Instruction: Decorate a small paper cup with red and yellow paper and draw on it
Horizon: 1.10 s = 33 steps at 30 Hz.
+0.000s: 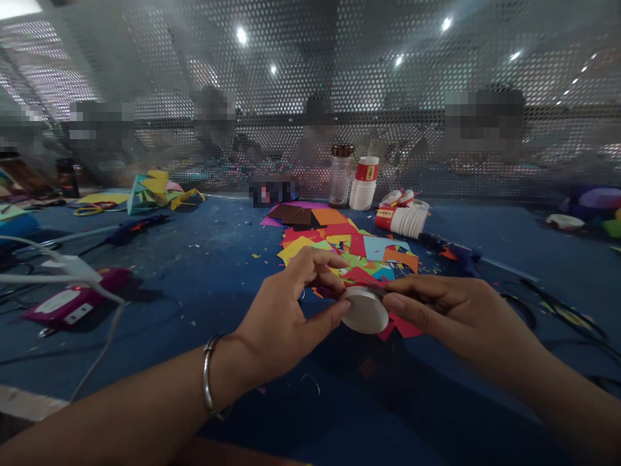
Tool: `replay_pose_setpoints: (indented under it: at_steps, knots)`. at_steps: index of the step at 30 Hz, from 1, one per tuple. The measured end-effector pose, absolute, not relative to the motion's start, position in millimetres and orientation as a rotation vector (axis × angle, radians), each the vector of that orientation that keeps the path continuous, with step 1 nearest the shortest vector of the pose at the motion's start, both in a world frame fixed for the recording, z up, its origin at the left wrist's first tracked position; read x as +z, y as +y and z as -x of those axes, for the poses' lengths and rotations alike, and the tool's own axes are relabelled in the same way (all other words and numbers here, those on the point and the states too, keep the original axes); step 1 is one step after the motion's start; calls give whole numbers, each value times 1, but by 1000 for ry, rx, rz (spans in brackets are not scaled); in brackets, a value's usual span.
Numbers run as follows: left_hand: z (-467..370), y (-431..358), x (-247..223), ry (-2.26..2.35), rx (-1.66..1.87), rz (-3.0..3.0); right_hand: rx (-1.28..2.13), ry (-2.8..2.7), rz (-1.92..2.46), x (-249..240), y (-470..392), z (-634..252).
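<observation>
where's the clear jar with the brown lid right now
In the head view, the clear jar stands upright near the far edge of the blue table, just right of centre, immediately left of the upright stack of paper cups.

On the right hand, the thumb hides most other fingers. The white round piece conceals its far side. Lettering on the upright cup stack is too small to read; people behind the perforated panel look blurred and pixelated.
</observation>
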State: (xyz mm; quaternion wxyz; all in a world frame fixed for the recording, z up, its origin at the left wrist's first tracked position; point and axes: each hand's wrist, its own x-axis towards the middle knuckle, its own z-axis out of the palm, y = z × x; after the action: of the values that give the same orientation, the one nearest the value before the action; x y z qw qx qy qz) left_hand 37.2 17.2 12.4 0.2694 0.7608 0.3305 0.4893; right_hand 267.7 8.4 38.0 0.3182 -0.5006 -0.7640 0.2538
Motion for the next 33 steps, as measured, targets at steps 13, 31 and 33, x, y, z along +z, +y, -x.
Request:
replay_pose_setpoints:
  at_steps: [13,31,33]
  knots:
    - [-38,19,13,878,1304,-1988,658,-1987,1273,41,8,-268]
    - [-35,21,12,957,1310,-2065,758,-1905,1342,38,14,-271]
    - [-36,21,13,957,1308,-2080,779,-1927,1337,38,13,-270]
